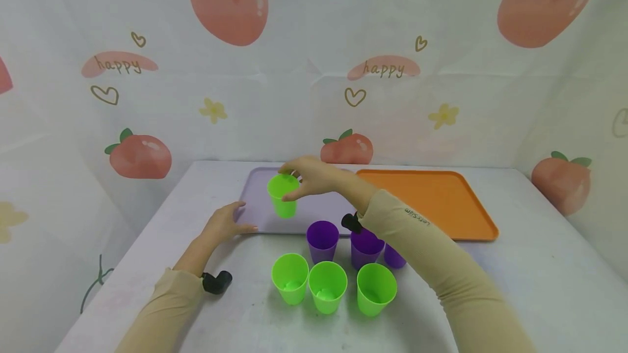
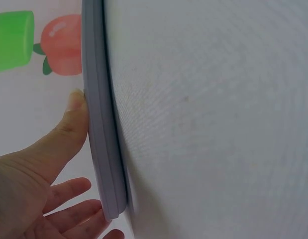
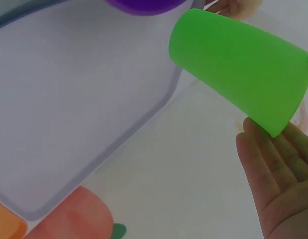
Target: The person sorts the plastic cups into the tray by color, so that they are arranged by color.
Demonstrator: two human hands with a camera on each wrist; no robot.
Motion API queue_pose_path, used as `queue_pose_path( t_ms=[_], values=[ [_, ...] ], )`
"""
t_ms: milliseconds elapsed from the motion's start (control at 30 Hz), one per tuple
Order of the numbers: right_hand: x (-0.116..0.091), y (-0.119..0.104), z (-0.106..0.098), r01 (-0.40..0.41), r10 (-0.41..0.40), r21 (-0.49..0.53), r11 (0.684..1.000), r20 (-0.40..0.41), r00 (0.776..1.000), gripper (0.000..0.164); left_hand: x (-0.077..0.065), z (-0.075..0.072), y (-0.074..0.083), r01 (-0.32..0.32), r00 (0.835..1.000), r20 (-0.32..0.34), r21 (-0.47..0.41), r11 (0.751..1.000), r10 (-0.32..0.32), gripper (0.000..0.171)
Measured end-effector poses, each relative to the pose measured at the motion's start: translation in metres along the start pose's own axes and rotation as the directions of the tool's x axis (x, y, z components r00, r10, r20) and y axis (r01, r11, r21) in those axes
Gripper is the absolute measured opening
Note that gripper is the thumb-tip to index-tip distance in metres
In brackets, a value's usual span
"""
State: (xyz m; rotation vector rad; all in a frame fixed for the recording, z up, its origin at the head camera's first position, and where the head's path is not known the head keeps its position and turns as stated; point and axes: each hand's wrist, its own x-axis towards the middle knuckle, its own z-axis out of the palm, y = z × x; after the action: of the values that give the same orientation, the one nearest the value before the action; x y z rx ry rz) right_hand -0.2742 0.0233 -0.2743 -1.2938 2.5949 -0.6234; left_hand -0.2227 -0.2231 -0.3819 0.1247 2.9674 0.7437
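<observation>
Green cup (image 1: 283,195) was in the air above the left part of the lavender tray (image 1: 319,211), mouth up, base clear of the surface. Right hand (image 1: 314,176) pinched it near the rim, thumb on one side, fingers on the other. Left hand (image 1: 223,226) was loosely spread at the tray's near left corner, thumb touching the edge.

Judgement on doing this well: light pinch, since the plastic would probably flex; cup kept level; any lowering straight down, base flat before letting go; left hand bracing the tray against sliding; right sleeve (image 1: 441,260) clear of the cups below.

Just off the tray's near edge stood three purple cups (image 1: 321,244), one partly hidden by that sleeve. Nearer, three more green cups (image 1: 290,282) stood upright on the counter (image 1: 245,315). Orange tray (image 1: 427,200) lay to the right, printed cloth (image 1: 284,108) behind.
</observation>
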Motion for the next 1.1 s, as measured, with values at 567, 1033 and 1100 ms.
queue_pose_path(
  t_ms=[567, 1033, 1100],
  values=[
    [0.031, -0.014, 0.016, -0.014, 0.016, -0.052, 0.999, 0.039, 0.999, 0.06, 0.001, -0.001, 0.0, 0.002, 1.0, 0.013, 0.003, 1.0, -0.002, 0.084],
    [0.041, -0.019, 0.034, -0.058, 0.064, -0.069, 0.996, 0.086, 0.994, 0.057, 0.0, -0.001, -0.001, 0.014, 1.0, 0.023, -0.02, 1.0, -0.013, 0.083],
    [0.041, -0.019, 0.036, -0.053, 0.06, -0.082, 0.995, 0.087, 0.994, 0.057, 0.0, -0.001, -0.001, 0.02, 0.999, 0.026, -0.024, 1.0, -0.019, 0.083]
  ],
)
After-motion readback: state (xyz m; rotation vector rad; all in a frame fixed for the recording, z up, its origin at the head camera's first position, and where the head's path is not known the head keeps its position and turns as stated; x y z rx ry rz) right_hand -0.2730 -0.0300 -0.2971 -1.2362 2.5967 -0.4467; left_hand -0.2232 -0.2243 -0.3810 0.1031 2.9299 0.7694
